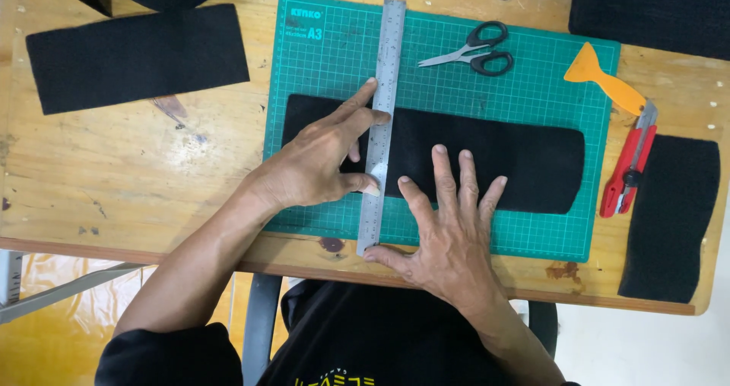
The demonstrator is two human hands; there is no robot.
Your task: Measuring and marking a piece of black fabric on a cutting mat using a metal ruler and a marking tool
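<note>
There are no packages, signs or screens here. The only label is a small white printed mark (306,22) in the top left corner of the green cutting mat (532,226). A yellow print (334,379) sits on the black shirt, partly cut off.

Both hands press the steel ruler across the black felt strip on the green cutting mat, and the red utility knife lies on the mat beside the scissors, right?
Not quite. In the head view the red utility knife lies off the green cutting mat, on the wooden table to its right. The rest holds.
</note>
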